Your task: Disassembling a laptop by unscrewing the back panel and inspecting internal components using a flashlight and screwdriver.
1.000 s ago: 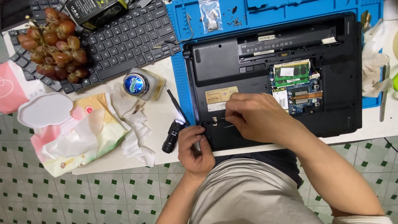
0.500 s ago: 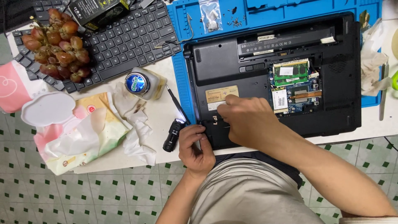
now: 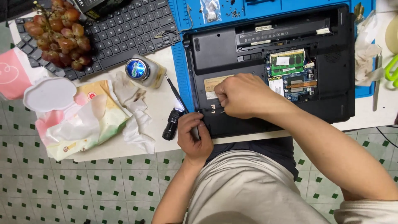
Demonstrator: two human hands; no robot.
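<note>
Pinching right hand (image 3: 242,97) beside tan label (image 3: 216,83) on black laptop (image 3: 336,91).

**Hands on an opened laptop base**

The right hand (image 3: 242,96) rests curled on the underside of a black laptop (image 3: 340,83), fingertips pinched at a small part near its front edge. The left hand (image 3: 194,135) grips the laptop's near corner, just beside a small black flashlight (image 3: 171,123) and a thin screwdriver (image 3: 176,93). Green memory modules (image 3: 288,62) lie exposed. The laptop sits on a blue mat (image 3: 182,45). A keyboard (image 3: 124,29), red grapes (image 3: 62,35), a blue-capped jar (image 3: 143,70) and crumpled tissues (image 3: 132,120) lie to the left.
</note>
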